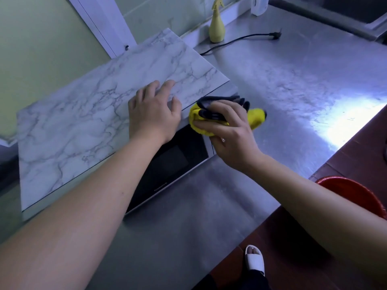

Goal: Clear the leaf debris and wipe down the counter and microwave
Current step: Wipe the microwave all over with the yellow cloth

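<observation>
Cloth (256,119) in right hand (232,136) against microwave (167,162); left hand (154,114) atop it.

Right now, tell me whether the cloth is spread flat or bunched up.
Bunched up. The yellow-and-black cloth is wadded in the right hand, whose fingers curl round it by the microwave.

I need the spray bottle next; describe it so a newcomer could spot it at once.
Start at the steel counter and look past the microwave's marble-patterned top toward the back wall. The spray bottle stands upright there, behind a black power cord. It is pale yellow and pear-shaped with a trigger head, unlike the brighter yellow cloth gripped in the right hand.
</observation>
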The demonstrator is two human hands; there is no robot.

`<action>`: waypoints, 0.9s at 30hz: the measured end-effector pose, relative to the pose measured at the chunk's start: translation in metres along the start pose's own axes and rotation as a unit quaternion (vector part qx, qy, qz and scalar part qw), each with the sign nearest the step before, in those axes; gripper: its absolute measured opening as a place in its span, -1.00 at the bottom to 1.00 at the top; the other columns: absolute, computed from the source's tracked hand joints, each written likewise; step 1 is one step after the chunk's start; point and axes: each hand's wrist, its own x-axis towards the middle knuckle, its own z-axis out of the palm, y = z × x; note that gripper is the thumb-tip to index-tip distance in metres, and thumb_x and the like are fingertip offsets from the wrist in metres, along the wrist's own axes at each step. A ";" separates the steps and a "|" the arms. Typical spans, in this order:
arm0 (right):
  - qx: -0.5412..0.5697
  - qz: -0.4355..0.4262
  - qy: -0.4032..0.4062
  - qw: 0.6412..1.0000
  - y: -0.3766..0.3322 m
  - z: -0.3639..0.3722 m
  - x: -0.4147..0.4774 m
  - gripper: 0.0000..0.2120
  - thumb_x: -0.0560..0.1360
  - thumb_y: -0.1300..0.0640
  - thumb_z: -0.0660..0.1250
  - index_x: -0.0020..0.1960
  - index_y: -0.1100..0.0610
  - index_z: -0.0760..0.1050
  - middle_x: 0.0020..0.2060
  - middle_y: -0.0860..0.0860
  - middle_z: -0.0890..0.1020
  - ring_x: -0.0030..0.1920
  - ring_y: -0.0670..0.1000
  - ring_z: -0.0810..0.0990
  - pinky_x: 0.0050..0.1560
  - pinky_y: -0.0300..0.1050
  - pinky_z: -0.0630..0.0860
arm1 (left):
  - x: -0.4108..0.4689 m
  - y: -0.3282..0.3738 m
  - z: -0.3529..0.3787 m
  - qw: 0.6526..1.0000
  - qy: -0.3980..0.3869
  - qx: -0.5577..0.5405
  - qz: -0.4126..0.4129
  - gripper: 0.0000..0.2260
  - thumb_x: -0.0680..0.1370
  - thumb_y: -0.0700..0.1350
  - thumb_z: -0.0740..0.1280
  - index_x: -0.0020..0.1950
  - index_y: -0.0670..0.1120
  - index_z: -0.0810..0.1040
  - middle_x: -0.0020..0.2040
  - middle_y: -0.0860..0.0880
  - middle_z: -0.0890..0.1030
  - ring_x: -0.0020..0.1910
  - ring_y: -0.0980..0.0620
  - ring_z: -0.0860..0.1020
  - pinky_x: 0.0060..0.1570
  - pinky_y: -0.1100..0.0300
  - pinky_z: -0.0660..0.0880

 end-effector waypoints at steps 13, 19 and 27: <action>0.139 0.409 0.258 0.864 -0.007 0.029 -0.008 -0.72 0.51 0.35 0.33 0.18 0.17 0.62 0.16 0.20 0.56 0.21 0.16 0.54 0.24 0.18 0.49 | 0.000 -0.002 0.003 1.000 0.010 -0.007 0.005 -0.58 0.61 0.08 0.08 0.48 0.13 0.35 0.48 -0.04 0.37 0.43 -0.10 0.29 0.40 -0.06 0.18; 0.227 0.633 0.272 0.689 -0.005 0.032 -0.012 -0.75 0.54 0.18 0.35 0.20 0.03 0.63 0.12 0.17 0.66 -0.05 0.00 0.59 0.16 0.08 0.55 | 0.001 -0.002 0.004 1.000 0.010 -0.007 0.008 -0.56 0.60 0.09 0.07 0.48 0.13 0.35 0.47 -0.05 0.37 0.43 -0.12 0.29 0.39 -0.08 0.19; 0.235 0.694 0.158 0.662 -0.046 0.056 -0.037 -0.70 0.51 0.20 0.38 0.22 0.06 0.63 0.17 0.21 0.57 0.08 0.11 0.61 0.28 0.11 0.52 | 0.002 -0.002 0.004 1.000 0.007 -0.002 0.007 -0.55 0.59 0.11 0.05 0.48 0.14 0.34 0.48 -0.05 0.37 0.44 -0.13 0.29 0.39 -0.10 0.18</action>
